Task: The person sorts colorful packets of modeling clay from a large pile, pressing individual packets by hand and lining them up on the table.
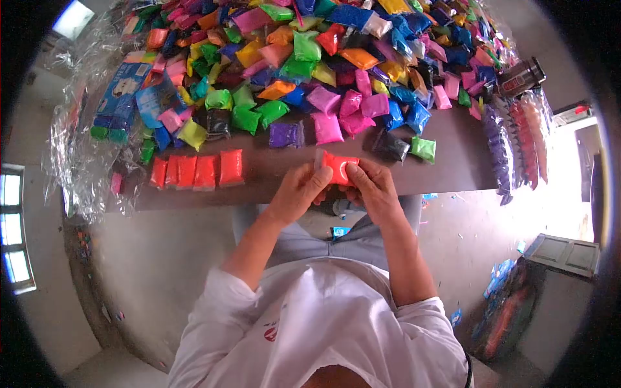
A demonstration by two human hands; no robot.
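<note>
Between my two hands is a small red-orange clear-wrapped packet (341, 169), held just above the table's front edge. My left hand (299, 189) pinches its left end with the thumb on top. On the right end, my right hand (374, 187) presses with its thumb, fingers curled underneath. A row of several similar red packets (186, 171) lies on the table to the left. Beyond my hands lie a purple packet (286, 134), a pink packet (327, 128), a black packet (391, 146) and a light green packet (423, 149).
A large heap of colourful packets (304, 48) covers the back of the brown table (456, 161). Crumpled clear plastic (81, 142) hangs over the left side. A dark jar (521, 77) lies at the right, above strips of purple and red packets (517, 139) hanging over the edge.
</note>
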